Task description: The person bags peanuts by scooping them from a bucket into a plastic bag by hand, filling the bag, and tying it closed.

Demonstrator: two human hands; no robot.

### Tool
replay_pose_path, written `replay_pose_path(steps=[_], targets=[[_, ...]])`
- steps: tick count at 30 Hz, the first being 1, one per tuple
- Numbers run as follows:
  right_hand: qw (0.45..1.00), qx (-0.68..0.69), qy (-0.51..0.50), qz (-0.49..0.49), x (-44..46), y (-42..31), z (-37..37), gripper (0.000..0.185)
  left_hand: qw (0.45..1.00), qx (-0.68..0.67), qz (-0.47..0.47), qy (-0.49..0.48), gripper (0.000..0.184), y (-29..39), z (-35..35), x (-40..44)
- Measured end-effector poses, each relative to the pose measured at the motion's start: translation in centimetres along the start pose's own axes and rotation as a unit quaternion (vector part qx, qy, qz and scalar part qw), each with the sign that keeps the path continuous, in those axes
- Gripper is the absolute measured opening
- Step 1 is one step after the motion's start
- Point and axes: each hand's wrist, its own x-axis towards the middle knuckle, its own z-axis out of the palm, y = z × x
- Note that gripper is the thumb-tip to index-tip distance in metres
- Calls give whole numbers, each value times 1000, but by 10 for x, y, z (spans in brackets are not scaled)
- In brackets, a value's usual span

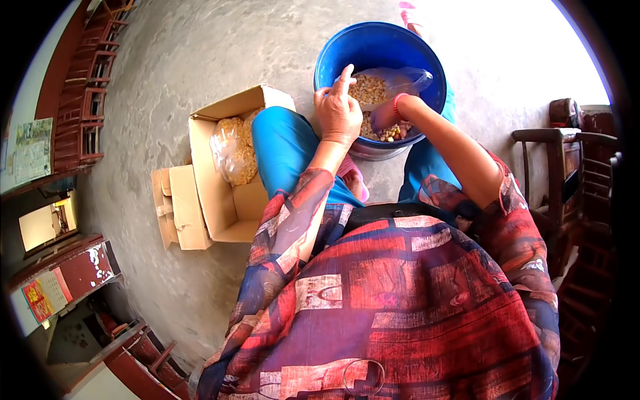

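A blue bucket stands between my knees. In it are a clear plastic bag and loose yellowish-brown kernels; more kernels show through or inside the bag. My left hand is over the bucket's left rim, close to the bag's edge. Its index finger points forward and the other fingers are curled; whether they grip the bag is hidden. Inside the bucket, my right hand, with a red band at the wrist, reaches down to the kernels. Shadow and the kernels obscure its fingertips.
Left of my knee, an open cardboard box holds clear bags of yellowish pieces. A wooden chair is at right. Wooden stools line the left wall. Another person's pink-shod foot shows beyond the bucket.
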Motion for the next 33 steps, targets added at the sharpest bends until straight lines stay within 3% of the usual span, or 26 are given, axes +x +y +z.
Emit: replay_pose_path(steps=[3, 6, 17, 20, 23, 25, 27, 33], targets=[[997, 70, -3, -31, -16, 2, -1, 60, 1000, 2, 6, 2, 63, -1, 1, 0], [988, 85, 32, -127, -29, 13, 1, 26, 1000, -4, 7, 1, 63, -1, 1, 0], [925, 272, 94, -247, -66, 16, -10, 18, 1000, -3, 4, -5, 62, -1, 0, 0], [891, 301, 166, -296, -74, 9, -25, 20, 1000, -12, 2, 2, 61, -1, 0, 0], [860, 250, 253, -365, -64, 4, -36, 27, 999, 26, -2, -26, 62, 0, -2, 0], [880, 177, 275, -345, -58, 3, -40, 30, 999, 27, -2, -26, 61, -1, -2, 0], [836, 79, 395, -372, -54, 3, -37, 27, 999, 27, -4, -27, 61, -1, 0, 0], [848, -11, 407, -341, -57, 26, -7, 23, 1000, -8, 4, 9, 63, -1, 1, 0]])
